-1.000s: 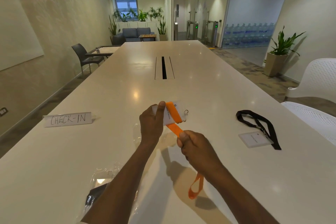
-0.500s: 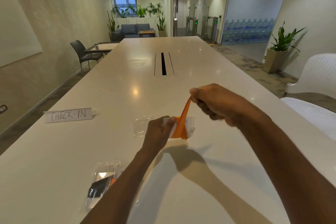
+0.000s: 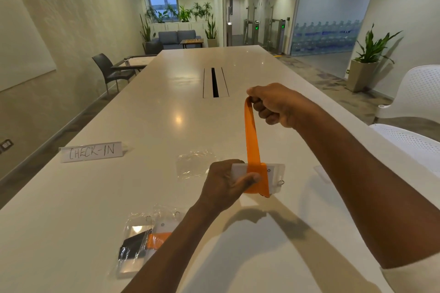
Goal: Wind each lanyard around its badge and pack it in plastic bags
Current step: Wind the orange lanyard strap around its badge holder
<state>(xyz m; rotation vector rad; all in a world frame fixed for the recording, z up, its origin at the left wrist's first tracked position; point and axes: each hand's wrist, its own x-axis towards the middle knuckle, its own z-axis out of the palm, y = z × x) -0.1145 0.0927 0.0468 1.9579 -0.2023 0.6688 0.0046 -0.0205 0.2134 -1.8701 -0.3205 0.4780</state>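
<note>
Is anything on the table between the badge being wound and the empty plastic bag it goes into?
Nothing visible. The badge, held in the left hand, sits just right of the empty bag, with only bare table between.

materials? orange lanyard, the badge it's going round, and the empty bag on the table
Lanyard: looks like flat woven fabric, matte; it bends softly and hangs taut as a ribbon from the right hand.
Badge: seemingly rigid white card or plastic in a clear sleeve, slightly glossy; stays flat in the left hand.
Bag: thin clear plastic film; crinkled, see-through, catching glints.

White table (image 3: 238,59): bags (image 3: 142,242), sign (image 3: 91,152).
</note>
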